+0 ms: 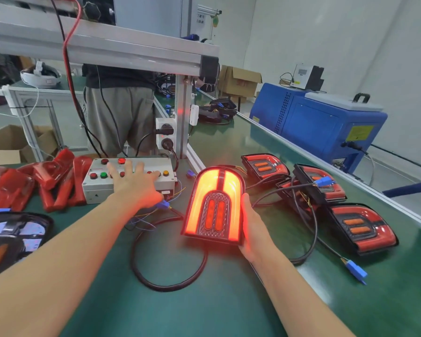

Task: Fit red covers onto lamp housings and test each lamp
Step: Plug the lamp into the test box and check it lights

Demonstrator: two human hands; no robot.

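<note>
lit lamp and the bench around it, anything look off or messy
The lit lamp glows evenly and looks undamaged. Only untidiness stands out: red covers lie heaped at left, and finished lamps at right overlap with tangled cables.

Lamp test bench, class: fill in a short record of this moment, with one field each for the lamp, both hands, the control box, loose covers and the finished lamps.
lamp: lit lamp glows red and orange, tilted up off the green bench
right hand: right hand holds the lamp's right edge
left hand: left hand lies spread on the control box, fingers on its buttons
loose covers: red covers heaped left of the box
finished lamps: unlit lamps lie to the right
</note>
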